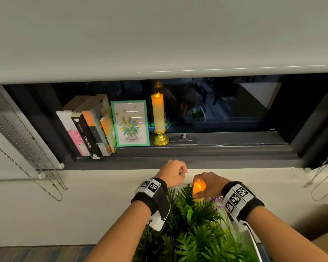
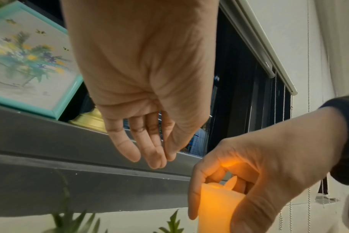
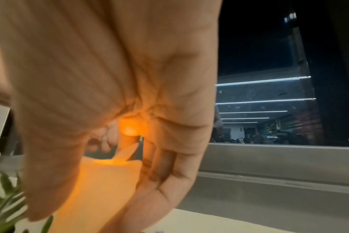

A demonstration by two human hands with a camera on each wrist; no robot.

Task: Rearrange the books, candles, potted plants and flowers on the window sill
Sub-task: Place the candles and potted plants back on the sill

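Note:
My right hand [image 1: 206, 184] grips the top of a glowing orange candle [image 1: 199, 186] just below the dark window sill [image 1: 216, 154]. Both wrist views show its fingers curled round the candle [image 2: 217, 205] [image 3: 102, 186] near the wick. The left hand [image 1: 182, 170] hangs beside it with relaxed fingers [image 2: 153, 157] and holds nothing. On the sill, several books [image 1: 89, 129] lean at the left, then a teal-framed flower picture [image 1: 131, 123], then a tall lit candle [image 1: 158, 112] in a gold holder [image 1: 160, 138]. A green fern [image 1: 193, 233] with small purple flowers [image 1: 216, 199] sits under my hands.
A window latch [image 1: 184, 139] lies on the sill right of the gold holder. The roller blind [image 1: 159, 44] hangs low over the dark glass. Bead chains [image 1: 27, 157] dangle at the left and the right [image 1: 322, 178] of the frame.

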